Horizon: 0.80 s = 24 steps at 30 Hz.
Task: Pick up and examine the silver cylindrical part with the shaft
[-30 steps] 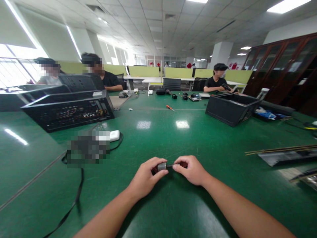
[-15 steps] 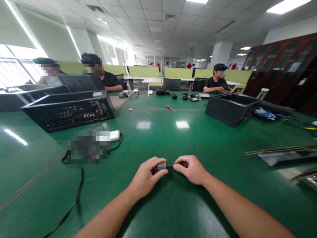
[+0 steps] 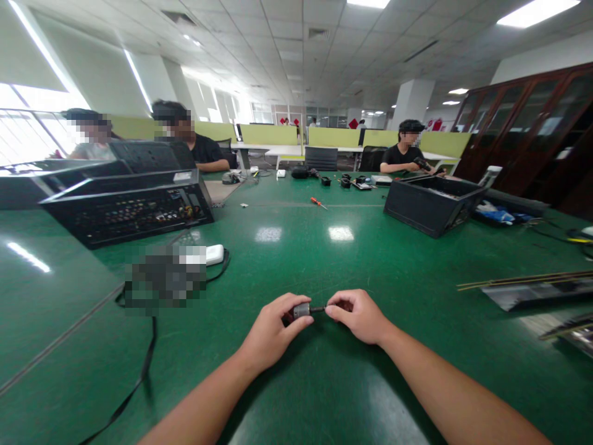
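Observation:
A small silver metal cylinder lies sideways between the thumb and fingers of my left hand, which is closed around it. From its right end a thin dark rod sticks out toward my right hand. The thumb and forefinger of that hand are pinched at the rod's far tip, and the other fingers curl behind. What lies under the curled fingers of either hand is mostly hidden. Both hands are low over the green table.
An orange-handled screwdriver lies farther off. Black computer cases stand at left and right. A white box and a black strap are at left, metal strips at right. Several people sit across the table.
The gap between my hands has widened very slightly, so a little more of the rod shows. Both hands keep their grip.

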Available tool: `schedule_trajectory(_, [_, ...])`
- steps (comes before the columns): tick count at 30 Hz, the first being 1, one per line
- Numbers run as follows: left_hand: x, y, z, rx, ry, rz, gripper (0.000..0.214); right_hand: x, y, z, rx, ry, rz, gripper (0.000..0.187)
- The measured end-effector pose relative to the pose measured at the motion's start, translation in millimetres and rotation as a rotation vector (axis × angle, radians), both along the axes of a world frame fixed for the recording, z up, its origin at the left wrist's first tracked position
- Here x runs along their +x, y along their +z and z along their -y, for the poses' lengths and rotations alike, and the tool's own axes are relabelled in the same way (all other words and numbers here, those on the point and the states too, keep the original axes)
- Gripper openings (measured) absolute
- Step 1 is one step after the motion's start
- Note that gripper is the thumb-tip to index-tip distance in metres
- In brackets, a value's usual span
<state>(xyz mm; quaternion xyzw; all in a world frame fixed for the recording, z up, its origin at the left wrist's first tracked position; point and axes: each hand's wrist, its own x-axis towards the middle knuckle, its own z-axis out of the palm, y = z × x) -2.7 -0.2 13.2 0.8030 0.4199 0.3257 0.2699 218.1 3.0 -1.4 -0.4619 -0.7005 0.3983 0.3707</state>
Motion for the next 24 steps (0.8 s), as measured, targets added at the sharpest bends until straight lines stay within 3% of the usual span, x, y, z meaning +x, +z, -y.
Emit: schedule_trajectory(24, [-2.6,2.5,-2.2,0.014,0.04,-0.008,0.024,9.4,-0.2,-5.5,0.007,-0.016,-0.014,0.021])
